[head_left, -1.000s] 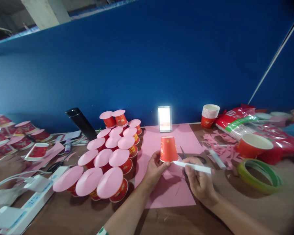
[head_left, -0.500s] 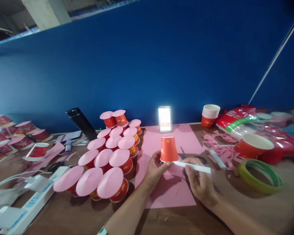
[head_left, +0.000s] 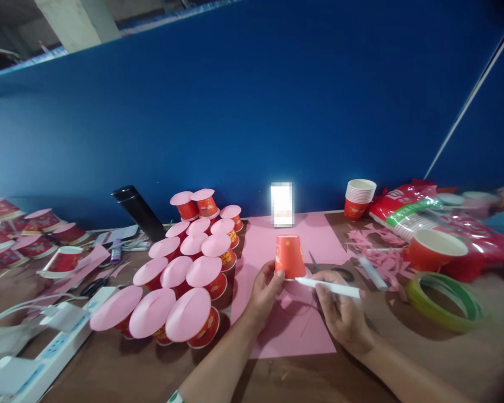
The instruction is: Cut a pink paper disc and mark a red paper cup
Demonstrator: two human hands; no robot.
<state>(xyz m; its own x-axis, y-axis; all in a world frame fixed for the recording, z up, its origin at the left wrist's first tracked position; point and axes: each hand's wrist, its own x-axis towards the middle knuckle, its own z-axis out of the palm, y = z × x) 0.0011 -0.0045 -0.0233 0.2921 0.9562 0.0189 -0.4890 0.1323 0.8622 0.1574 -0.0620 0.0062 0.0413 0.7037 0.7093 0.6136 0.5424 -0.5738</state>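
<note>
A red paper cup (head_left: pixel 289 254) is upside down over the pink paper (head_left: pixel 294 336). My left hand (head_left: pixel 265 294) grips it by the left side of its rim, thumb in front. In my right hand (head_left: pixel 340 313) is a white pen (head_left: pixel 334 287), held in a pinch, its tip at the lower front rim of the cup. Whether the tip touches the cup is too fine to tell. Scissors (head_left: pixel 342 274) lie behind the right hand, partly hidden by it.
Several upturned red cups topped with pink discs (head_left: pixel 189 313) stand left. A power strip (head_left: pixel 63 341) and another person's hand (head_left: pixel 8 294) are further left. To the right lie a tape roll (head_left: pixel 445 302), pink scraps (head_left: pixel 378 249), a cup stack (head_left: pixel 359 198) and bagged cups (head_left: pixel 407 210).
My left thumb has shifted up onto the cup's lower wall, and the cup has turned slightly. The pen tip has moved a little left along the rim.
</note>
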